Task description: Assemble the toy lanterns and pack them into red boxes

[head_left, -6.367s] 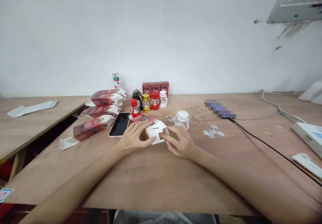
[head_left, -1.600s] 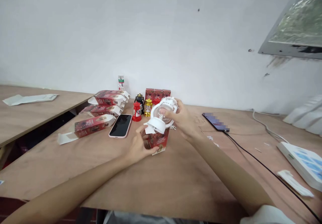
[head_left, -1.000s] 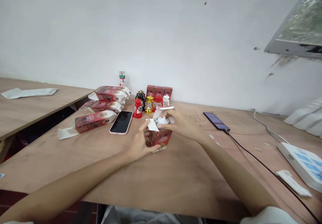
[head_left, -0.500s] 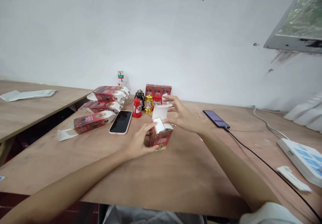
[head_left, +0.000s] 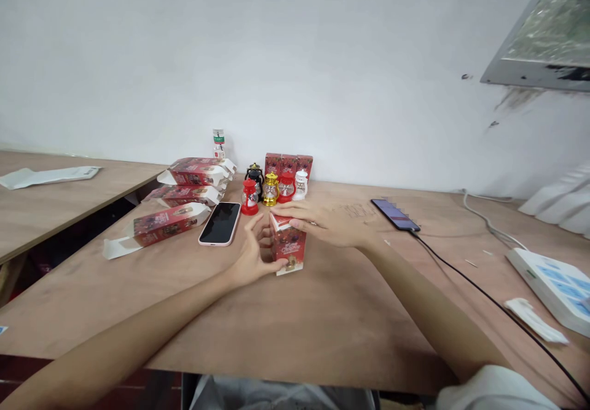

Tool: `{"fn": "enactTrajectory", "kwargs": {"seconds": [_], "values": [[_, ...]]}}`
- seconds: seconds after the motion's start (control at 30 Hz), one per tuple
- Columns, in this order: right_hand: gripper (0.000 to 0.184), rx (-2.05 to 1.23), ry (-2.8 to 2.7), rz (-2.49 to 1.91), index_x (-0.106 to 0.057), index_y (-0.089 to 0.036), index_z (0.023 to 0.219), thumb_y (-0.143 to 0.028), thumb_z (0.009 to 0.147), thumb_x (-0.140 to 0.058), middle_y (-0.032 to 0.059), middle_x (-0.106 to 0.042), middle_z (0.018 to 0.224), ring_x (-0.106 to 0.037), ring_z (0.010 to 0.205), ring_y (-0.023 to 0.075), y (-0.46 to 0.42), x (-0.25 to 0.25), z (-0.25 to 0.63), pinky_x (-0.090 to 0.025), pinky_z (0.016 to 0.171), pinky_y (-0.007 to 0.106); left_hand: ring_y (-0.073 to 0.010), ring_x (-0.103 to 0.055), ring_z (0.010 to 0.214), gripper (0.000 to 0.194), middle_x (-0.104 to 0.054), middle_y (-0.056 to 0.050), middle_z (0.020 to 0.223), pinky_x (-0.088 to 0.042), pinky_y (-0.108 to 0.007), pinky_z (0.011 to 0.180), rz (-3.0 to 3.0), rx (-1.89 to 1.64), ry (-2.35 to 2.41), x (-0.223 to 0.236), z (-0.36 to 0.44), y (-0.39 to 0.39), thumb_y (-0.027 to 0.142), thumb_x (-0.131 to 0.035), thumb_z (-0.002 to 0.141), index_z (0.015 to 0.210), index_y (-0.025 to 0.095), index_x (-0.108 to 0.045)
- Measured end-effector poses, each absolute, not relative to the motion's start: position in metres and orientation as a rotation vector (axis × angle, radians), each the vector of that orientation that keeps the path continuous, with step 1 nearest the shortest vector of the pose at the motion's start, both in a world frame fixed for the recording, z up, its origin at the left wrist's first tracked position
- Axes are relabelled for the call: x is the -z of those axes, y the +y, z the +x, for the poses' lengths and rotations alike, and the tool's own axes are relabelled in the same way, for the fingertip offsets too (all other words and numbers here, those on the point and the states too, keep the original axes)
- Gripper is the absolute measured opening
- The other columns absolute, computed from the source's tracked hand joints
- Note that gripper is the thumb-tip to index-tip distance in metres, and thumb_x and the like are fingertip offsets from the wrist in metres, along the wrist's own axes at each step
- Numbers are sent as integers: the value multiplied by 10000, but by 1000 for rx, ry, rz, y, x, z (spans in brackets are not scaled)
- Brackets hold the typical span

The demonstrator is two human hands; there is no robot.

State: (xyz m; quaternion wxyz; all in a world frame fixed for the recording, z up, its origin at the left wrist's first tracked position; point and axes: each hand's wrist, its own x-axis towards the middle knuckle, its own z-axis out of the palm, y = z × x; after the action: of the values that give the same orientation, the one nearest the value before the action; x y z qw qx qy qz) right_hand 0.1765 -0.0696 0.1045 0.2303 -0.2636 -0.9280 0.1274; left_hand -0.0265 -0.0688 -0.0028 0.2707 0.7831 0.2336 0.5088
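A small red printed cardboard box (head_left: 290, 247) stands upright on the table between my hands. My left hand (head_left: 252, 256) is closed around its left side, with the thumb low on the front and the fingers behind. My right hand (head_left: 329, 222) lies across the top, its fingers over the lid (head_left: 280, 220) and its thumb at the front upper edge. The lid is folded down, so the inside of the box is hidden. Just behind stand several mini lanterns: red (head_left: 249, 198), gold (head_left: 270, 190), black (head_left: 254, 179), another red (head_left: 286, 187) and white (head_left: 301, 185).
Three closed red boxes (head_left: 288, 164) stand against the wall. Unfilled-looking cartons with open flaps (head_left: 170, 222) lie left, beside a pink-edged phone (head_left: 220, 224). On the right are a phone on a black cable (head_left: 395, 214), a white power strip (head_left: 553, 287) and a crumpled white strip (head_left: 534, 321).
The box's white top flap stood up half a second ago and is now folded down. My right hand has come down onto the lid, uncovering the white lantern behind.
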Motion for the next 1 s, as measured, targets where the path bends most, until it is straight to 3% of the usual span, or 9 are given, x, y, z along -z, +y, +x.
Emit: {"fn": "enactTrajectory", "kwargs": {"seconds": [0.2, 0.3, 0.4, 0.5, 0.63, 0.77, 1.0], "values": [[648, -168, -2703, -953, -270, -274, 1455, -549, 892, -434, 71, -313, 1513, -297, 1385, 291, -74, -99, 179, -293, 1108, 507, -295, -495, 1227, 800, -376, -178, 1417, -473, -495, 959, 2095, -1084, 700, -2, -30, -67, 407, -660, 777, 1379, 239, -160], [691, -98, -2763, -1031, -211, -232, 1475, -434, 884, -508, 119, -308, 1507, -366, 1340, 305, -84, -107, 177, -368, 1052, 476, -369, -454, 1247, 850, -435, -209, 1374, -391, -566, 1007, 2302, -805, 941, -4, -34, -67, 505, -697, 699, 1355, 151, -287], [693, -86, -2722, -1120, -300, -214, 1441, -324, 825, -599, 120, -500, 1355, -540, 1155, 274, -87, -121, 183, -456, 946, 412, -385, -422, 1275, 780, -459, -221, 1366, -318, -581, 1048, 2543, -507, 1075, -7, -35, -70, 563, -628, 737, 1325, 116, -377], [669, -121, -2614, -1263, -473, -191, 1313, -314, 700, -711, 91, -617, 1165, -599, 1011, 263, -74, -135, 210, -494, 856, 378, -335, -291, 1379, 681, -359, -204, 1460, -195, -554, 1122, 2704, -323, 1115, -8, -35, -74, 571, -445, 858, 1359, 117, -368], [566, 40, -2260, -1564, -587, -156, 1140, -290, 613, -747, 110, -615, 1081, -594, 959, 275, -24, -138, 260, -499, 810, 389, -307, -240, 1405, 688, -298, -191, 1494, -161, -525, 1141, 2781, -233, 1145, -6, -33, -76, 571, -352, 894, 1402, 107, -326], [654, 181, -1903, -1713, -549, -132, 1183, -183, 562, -748, 135, -577, 1109, -585, 948, 268, 50, -120, 285, -489, 834, 411, -312, -246, 1402, 683, -311, -191, 1487, -170, -528, 1138, 2799, -246, 1147, -4, -33, -77, 558, -353, 897, 1400, 96, -339], [557, 163, -1846, -1702, -555, -117, 1155, -108, 608, -658, 137, -586, 1121, -569, 1009, 258, 141, -87, 272, -477, 876, 397, -319, -267, 1393, 686, -320, -202, 1481, -194, -543, 1130, 2807, -265, 1155, -3, -33, -78, 548, -352, 896, 1393, 76, -346]]}}
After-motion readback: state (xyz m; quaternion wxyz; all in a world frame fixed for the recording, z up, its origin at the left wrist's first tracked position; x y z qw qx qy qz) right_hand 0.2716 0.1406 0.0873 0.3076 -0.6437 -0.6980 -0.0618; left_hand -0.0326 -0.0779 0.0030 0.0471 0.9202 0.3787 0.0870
